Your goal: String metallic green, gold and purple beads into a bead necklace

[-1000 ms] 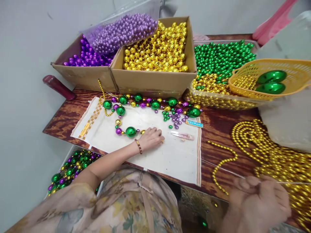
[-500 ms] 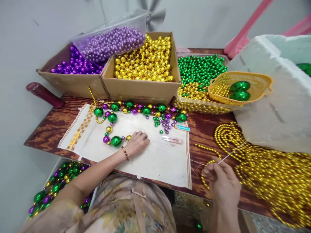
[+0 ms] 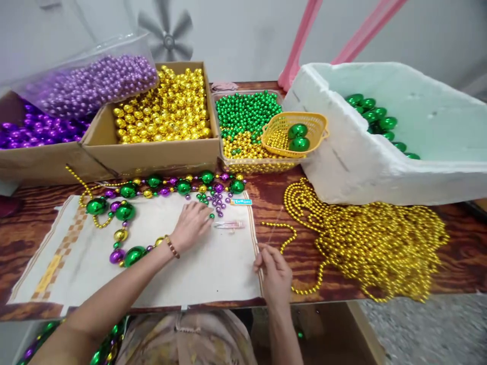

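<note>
My left hand is palm down over the white cloth, fingers stretched toward the loose small green beads and purple beads. I see nothing held in it. My right hand is closed in a pinch at the cloth's right edge, on a fine pale thread that slants up from the fingers. A strand of large green, purple and gold beads curves across the cloth and passes behind my left wrist. Small scissors lie right of my left hand.
Cardboard boxes of purple beads and gold beads stand behind the cloth. Right of them are a tub of green beads, a yellow basket and a white foam box. Gold bead chains are heaped at right.
The view has turned right, showing more of the foam box. My left hand has moved right and away from me, to the loose beads. My right hand has come closer to the cloth.
</note>
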Tool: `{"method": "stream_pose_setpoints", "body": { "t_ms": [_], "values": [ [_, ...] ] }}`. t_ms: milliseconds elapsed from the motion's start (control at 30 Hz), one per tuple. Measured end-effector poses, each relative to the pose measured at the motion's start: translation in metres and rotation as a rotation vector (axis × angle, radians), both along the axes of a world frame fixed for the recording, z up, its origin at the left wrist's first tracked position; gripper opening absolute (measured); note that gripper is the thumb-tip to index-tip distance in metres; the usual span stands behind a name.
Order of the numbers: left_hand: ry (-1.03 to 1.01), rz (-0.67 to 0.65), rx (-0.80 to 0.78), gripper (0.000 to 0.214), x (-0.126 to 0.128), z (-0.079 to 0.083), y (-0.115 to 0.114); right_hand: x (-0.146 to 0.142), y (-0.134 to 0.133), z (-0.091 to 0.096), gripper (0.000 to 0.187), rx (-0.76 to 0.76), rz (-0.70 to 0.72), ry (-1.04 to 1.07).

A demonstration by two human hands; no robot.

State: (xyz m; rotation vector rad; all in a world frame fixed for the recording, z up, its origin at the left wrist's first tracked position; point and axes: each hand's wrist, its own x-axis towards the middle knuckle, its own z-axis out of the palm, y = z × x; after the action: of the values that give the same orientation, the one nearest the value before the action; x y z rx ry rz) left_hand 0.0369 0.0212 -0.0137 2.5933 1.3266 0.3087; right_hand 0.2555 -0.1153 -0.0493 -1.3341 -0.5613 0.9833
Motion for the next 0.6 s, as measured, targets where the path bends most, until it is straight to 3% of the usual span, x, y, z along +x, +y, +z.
{"method": "stream_pose_setpoints", "body": {
  "t_ms": [167, 300, 400, 500, 600],
  "values": [
    [-0.084, -0.032, 0.041, 0.033, 0.081, 0.020, 0.056, -0.015, -0.006, -0.007, 0.026, 0.001, 0.035, -0.025],
    [-0.178, -0.186, 0.171, 0.033, 0.150, 0.056, 0.091, -0.021, -0.013, -0.025, 0.029, -0.009, 0.064, -0.080],
    [-0.185, -0.171, 0.206, 0.032, 0.207, 0.084, 0.127, -0.025, -0.017, -0.038, 0.030, -0.002, 0.105, -0.187],
    [-0.172, -0.016, 0.068, 0.033, 0.260, 0.101, 0.165, -0.025, -0.019, -0.044, 0.031, -0.005, 0.124, -0.272],
    [-0.186, 0.110, -0.176, 0.050, 0.292, 0.109, 0.187, -0.022, -0.019, -0.049, 0.031, -0.008, 0.119, -0.312]
  ]
}}
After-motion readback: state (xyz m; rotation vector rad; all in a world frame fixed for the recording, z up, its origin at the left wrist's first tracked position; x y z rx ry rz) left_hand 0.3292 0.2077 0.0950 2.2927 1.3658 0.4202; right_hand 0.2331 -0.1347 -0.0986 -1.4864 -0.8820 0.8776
